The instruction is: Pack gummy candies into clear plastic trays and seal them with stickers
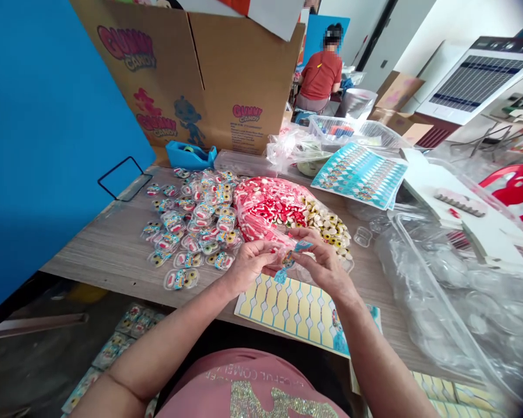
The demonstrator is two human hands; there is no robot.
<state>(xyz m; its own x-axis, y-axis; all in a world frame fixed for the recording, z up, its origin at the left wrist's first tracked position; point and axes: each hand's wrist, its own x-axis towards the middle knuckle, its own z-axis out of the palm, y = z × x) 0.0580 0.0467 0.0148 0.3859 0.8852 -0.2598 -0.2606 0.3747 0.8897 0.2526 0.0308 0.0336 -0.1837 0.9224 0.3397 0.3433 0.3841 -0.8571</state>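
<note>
My left hand (249,264) pinches a small clear plastic candy pack (283,256) at its left side. From the right, the fingers of my right hand (325,264) close on a blue printed sticker (304,246) that lies against the pack; its other end hangs below. Just under my hands is a sticker sheet (287,307), with many yellow backing strips bared. Beyond them sits a pink plastic bag of red and white gummies (270,203). Eyeball-like candies (331,223) are heaped at its right. Several labelled candy packs (200,215) pile up at the left.
A large cardboard box (209,75) and a blue tape dispenser (190,155) stand at the back. More blue sticker sheets (359,174) lie at the back right. A clear bin of plastic shells (462,302) fills the right side. A person in a red shirt (321,75) sits farther away.
</note>
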